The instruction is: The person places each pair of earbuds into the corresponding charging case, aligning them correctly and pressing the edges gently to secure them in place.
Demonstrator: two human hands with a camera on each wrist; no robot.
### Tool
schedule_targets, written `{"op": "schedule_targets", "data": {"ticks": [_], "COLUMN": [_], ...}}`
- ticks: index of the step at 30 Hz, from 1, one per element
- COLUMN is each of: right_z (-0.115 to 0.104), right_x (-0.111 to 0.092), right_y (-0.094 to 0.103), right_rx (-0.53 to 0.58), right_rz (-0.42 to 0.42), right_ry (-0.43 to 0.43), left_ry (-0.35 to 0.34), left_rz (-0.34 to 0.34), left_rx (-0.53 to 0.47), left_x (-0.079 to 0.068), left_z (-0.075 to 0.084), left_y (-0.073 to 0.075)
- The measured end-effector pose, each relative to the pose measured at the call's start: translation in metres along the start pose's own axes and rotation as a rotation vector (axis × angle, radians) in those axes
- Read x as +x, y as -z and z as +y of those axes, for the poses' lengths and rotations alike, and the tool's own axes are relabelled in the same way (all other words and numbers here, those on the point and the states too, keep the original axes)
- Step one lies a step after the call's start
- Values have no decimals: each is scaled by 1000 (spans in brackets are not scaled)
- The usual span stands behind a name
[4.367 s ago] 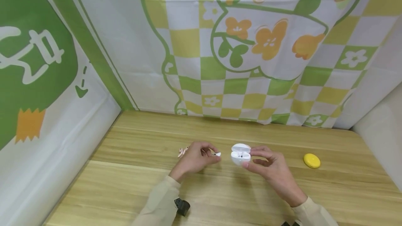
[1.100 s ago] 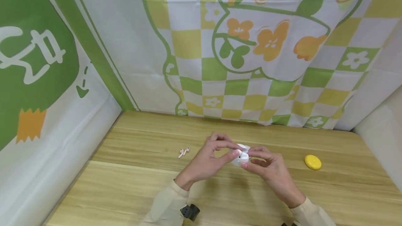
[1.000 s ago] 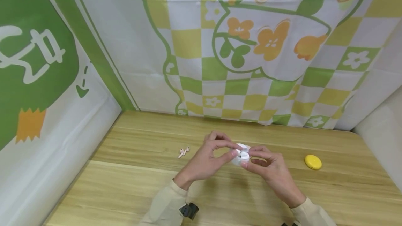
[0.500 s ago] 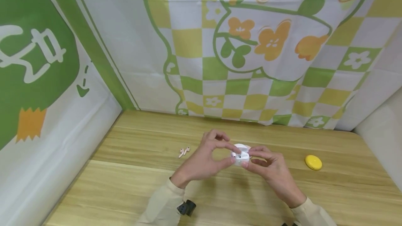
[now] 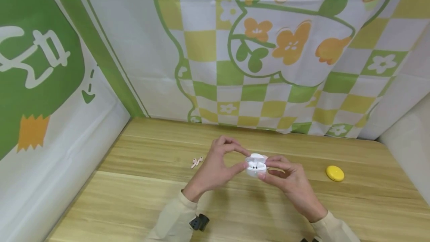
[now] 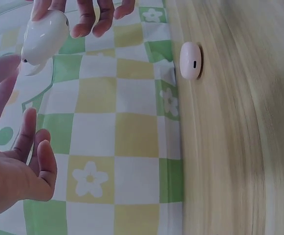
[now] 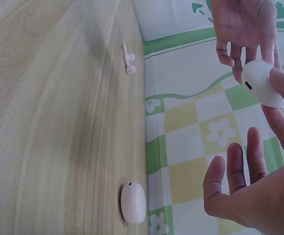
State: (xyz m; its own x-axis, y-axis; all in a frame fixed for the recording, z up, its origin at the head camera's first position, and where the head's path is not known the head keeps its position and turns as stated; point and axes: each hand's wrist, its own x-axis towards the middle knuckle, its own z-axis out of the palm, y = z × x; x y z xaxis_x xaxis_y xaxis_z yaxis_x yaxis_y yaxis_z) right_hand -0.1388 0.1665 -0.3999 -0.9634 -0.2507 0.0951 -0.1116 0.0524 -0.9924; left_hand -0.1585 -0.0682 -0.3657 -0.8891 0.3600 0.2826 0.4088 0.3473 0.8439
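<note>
In the head view an earbud case [image 5: 256, 170], white and rounded, hangs above the table with its lid tipped back. Two white earbuds with dark spots [image 5: 255, 167] appear to sit inside it. My right hand [image 5: 295, 186] grips the case from the right, thumb at the lower front and fingers behind. At the left edge, the thumb and index finger of my left hand [image 5: 215, 167] touch the case and its lid, spread apart from each other. In the left wrist view the white case [image 6: 46, 36] shows its outside; a dark port marks it in the right wrist view [image 7: 260, 84].
Two pale pink earbuds [image 5: 196, 163] lie on the wooden table [image 5: 144, 197], left of the left hand. On the right lies a rounded case [image 5: 335, 173], yellow in the head view and pale in the wrist views. A patterned cloth [image 5: 228, 96] hangs behind.
My left hand brought a white earbud to the case over the last seconds and released it there. Its fingers have since drawn back to the case's left edge. The right hand still holds the case.
</note>
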Motion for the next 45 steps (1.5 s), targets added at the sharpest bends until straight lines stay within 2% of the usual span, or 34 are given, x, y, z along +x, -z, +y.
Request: {"op": "schedule_targets", "data": {"ticks": [5, 8, 12, 17, 20, 24, 30, 36, 45], "right_z": [0, 0, 0, 0, 0, 0, 1, -1, -3], "right_x": [1, 1, 0, 0, 0, -1, -1, -2, -2], "right_y": [0, 0, -1, -1, -1, -1, -1, 0, 0], "right_rx": [-4, -16, -19, 4, 15, 20, -2, -18, -15], "right_rz": [0, 5, 4, -9, -17, -19, -5, 9, 16], "right_ry": [9, 10, 5, -3, -13, -19, -11, -25, -20], "left_ry": [18, 48, 122, 186, 187, 182, 140, 84, 82], "left_rz": [32, 24, -54, -161, -182, -174, -144, -145, -193], "left_rx": [-56, -86, -120, -215, -243, -238, -163, -75, -56], "left_x": [3, 5, 8, 11, 11, 10, 8, 5, 3], "left_z": [-1, -3, -6, -10, -9, -7, -5, -4, -6], "left_y": [2, 2, 1, -1, -1, -2, -3, -3, -3]}}
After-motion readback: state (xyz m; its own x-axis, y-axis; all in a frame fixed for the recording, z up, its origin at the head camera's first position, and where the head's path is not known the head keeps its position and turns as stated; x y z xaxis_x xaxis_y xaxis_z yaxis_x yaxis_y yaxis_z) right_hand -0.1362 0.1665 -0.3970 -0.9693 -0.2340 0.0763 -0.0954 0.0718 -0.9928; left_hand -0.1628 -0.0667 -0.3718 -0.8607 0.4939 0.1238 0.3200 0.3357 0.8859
